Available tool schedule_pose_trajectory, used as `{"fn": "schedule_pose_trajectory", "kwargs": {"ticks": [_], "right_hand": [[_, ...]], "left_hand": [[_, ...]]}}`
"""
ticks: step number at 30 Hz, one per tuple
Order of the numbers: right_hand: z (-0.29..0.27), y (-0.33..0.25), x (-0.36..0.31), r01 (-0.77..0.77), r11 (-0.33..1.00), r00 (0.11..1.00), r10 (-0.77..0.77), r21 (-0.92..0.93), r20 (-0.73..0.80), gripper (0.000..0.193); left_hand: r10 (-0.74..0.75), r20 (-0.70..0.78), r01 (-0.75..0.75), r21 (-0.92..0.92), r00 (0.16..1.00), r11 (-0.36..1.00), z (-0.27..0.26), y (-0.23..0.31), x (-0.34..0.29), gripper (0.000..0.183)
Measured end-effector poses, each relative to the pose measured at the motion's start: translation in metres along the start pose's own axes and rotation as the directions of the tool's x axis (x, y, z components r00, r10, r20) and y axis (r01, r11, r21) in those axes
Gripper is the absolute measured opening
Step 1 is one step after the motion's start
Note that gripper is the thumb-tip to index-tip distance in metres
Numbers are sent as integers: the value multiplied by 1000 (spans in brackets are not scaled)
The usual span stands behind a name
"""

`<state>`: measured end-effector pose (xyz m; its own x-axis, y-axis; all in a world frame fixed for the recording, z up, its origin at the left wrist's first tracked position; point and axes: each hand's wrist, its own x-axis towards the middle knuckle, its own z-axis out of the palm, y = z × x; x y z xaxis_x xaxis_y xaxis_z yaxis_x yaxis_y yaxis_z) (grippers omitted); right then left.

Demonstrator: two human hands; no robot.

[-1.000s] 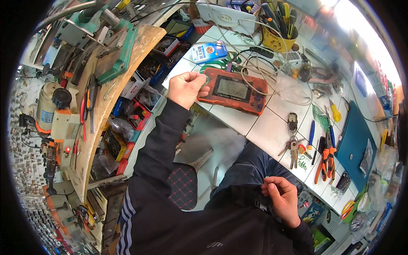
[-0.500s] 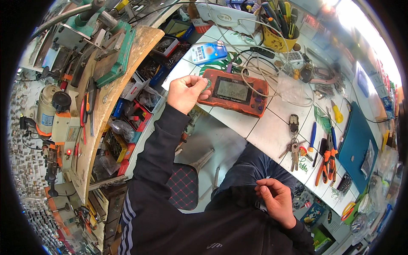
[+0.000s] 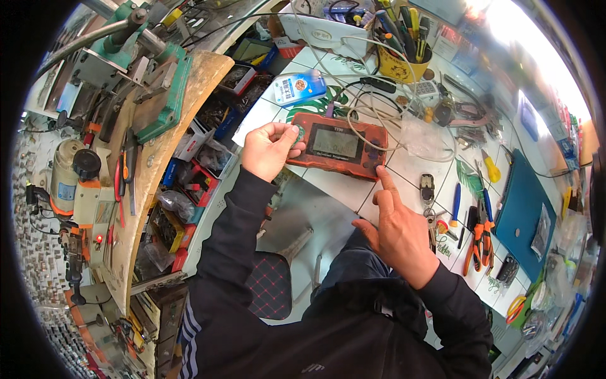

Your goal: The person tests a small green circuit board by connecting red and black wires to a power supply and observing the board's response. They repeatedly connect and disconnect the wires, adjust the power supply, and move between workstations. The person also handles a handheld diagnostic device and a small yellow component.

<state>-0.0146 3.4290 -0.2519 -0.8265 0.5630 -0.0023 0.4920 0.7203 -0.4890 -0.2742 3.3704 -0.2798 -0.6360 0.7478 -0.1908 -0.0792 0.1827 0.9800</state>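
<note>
An orange-red handheld programmer (image 3: 302,158) with a grey screen lies on the white tiled table. Pinched between thumb and fingertips of my left hand (image 3: 270,150) is a small round green circuit board (image 3: 299,134), held against or just over the device's left end. My right hand (image 3: 404,230) reaches in from the right with its index finger stretched out and the tip at the lower right corner of the programmer, by the buttons. Its thumb stands apart and it holds nothing. Whether the fingertip presses a button cannot be made out. A cable (image 3: 353,117) runs across the device.
Right of my right hand lie a car key fob (image 3: 427,188) with keys, a blue-handled screwdriver (image 3: 456,203), orange pliers (image 3: 478,243) and a teal laptop (image 3: 524,218). Behind are a blue-white box (image 3: 299,87) and a yellow tool pot (image 3: 401,68). A wooden bench (image 3: 196,79) stands left.
My right hand has risen from my lap to the programmer's lower right corner, with the index finger now extended. My left hand stays at the left end, still pinching the circuit board.
</note>
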Motion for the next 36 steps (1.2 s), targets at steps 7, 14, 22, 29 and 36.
{"fn": "schedule_pose_trajectory", "kwargs": {"ticks": [7,14,22,29,36], "right_hand": [[-3,-9,6,-35,985,993,53,-169,104,51],[3,-12,22,14,996,1000,-16,-87,-24,55],[7,-11,21,24,999,999,-25,-46,-29,58],[9,-10,31,19,999,998,-21,-33,-64,59],[7,-11,30,159,982,963,-131,105,-233,57]], "left_hand": [[-26,-10,26,9,1000,1000,0,3,0,22],[-30,3,30,-10,1000,1000,0,3,2,20],[-24,-6,24,3,1000,1000,0,3,0,20],[-29,-13,29,-2,1000,1000,1,2,0,21],[-24,-14,24,-1,1000,1000,1,1,2,21]]}}
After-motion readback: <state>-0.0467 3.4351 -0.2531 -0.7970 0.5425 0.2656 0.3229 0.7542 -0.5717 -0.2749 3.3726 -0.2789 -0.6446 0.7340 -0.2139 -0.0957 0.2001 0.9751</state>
